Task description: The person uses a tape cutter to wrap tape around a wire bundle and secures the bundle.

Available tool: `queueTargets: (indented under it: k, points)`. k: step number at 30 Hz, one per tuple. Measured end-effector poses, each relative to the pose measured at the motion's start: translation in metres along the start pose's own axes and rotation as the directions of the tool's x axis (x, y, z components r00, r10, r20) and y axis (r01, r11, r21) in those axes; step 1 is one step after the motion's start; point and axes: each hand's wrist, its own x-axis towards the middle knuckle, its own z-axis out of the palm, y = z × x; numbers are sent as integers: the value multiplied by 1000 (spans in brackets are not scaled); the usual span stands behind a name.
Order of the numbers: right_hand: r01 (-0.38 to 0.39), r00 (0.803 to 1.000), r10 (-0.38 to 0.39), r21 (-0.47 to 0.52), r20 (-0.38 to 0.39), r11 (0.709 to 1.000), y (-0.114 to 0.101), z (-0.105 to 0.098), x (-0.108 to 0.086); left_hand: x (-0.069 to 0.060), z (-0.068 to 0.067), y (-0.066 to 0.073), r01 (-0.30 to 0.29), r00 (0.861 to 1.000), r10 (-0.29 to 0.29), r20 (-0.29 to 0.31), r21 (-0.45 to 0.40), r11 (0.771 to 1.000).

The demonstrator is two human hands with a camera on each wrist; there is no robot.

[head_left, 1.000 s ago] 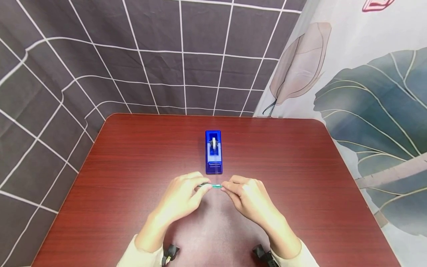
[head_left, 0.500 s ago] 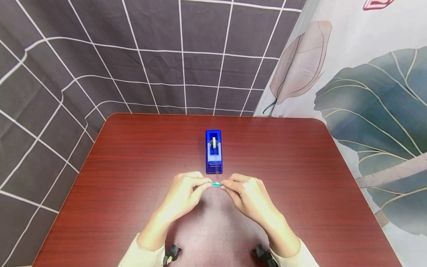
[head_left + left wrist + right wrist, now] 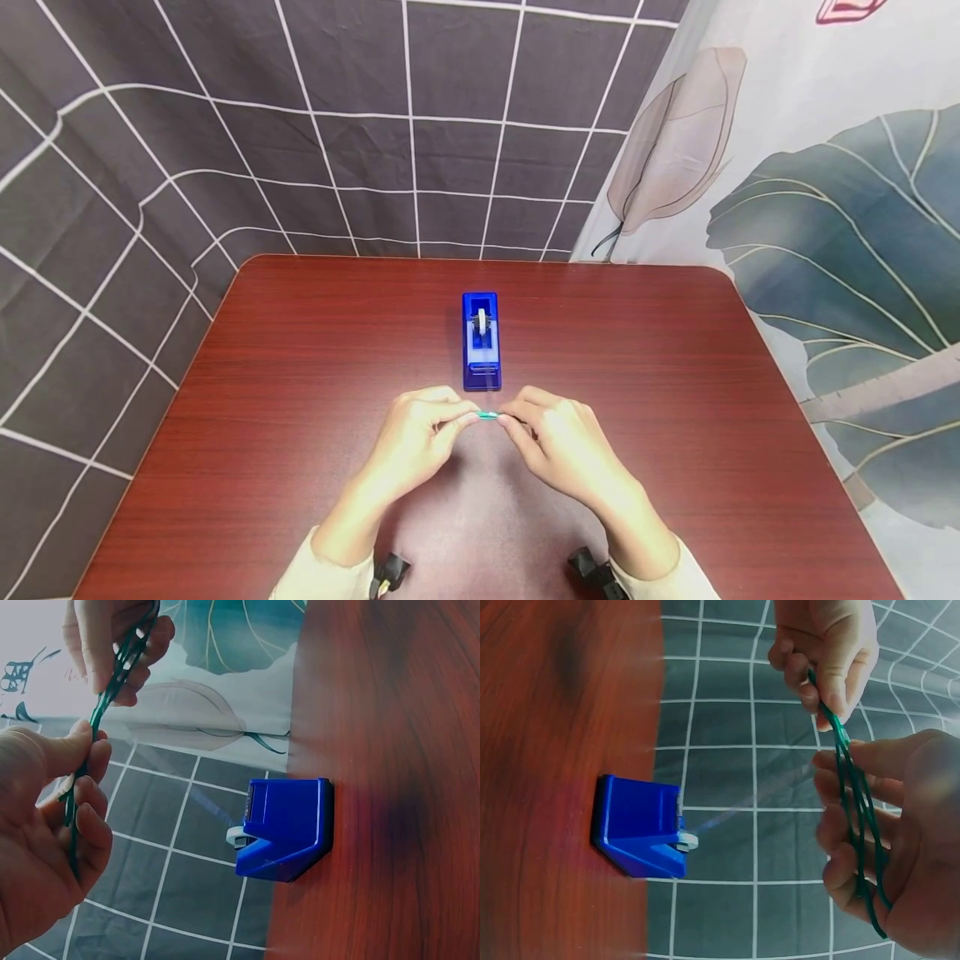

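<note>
Left hand (image 3: 412,437) and right hand (image 3: 573,442) both pinch the green cords (image 3: 487,415), thumbs closed in, above the table (image 3: 322,333). Blue tape dispenser (image 3: 482,346) just beyond, straight ahead — grid curtain (image 3: 450,154) behind, leaf-print curtain (image 3: 840,217) right.

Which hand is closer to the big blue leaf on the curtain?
Right. In the head view, the right hand is left of the blue leaf, well apart from it; the left hand is farther left, across the green strands.

Indoors, home or office unclear, grey gridded cloth (image 3: 345,150), leaf-print curtain (image 3: 795,75), reddish wood-grain table (image 3: 637,350)
</note>
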Motion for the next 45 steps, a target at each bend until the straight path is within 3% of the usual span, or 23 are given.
queueTargets:
  k: [7, 15, 22, 28, 35, 45]
  points:
    - [-58, 997, 58, 12, 57, 998, -3, -6, 1, 0, 3, 1, -23, 999, 22, -28, -27, 999]
    - [-40, 998, 38, 37, 59, 998, 0, -6, 1, -2, 2, 2, -35, 998, 33, -45, -30, 999]
    - [1, 1000, -1, 34, 0, 999, 2, -3, 1, -1, 1, 4, -57, 997, 56, -52, -15, 998]
    - [37, 998, -35, 26, -52, 999, 6, 1, -2, 2, -1, 5, -74, 996, 78, -40, 88, 993]
    - [93, 988, -90, 20, -123, 995, 11, 6, -2, 5, -4, 8, -11, 999, 5, 36, 187, 982]
    - [148, 976, -145, 7, -163, 989, 12, 10, -1, 6, -6, 10, 66, 992, -91, 82, 271, 960]
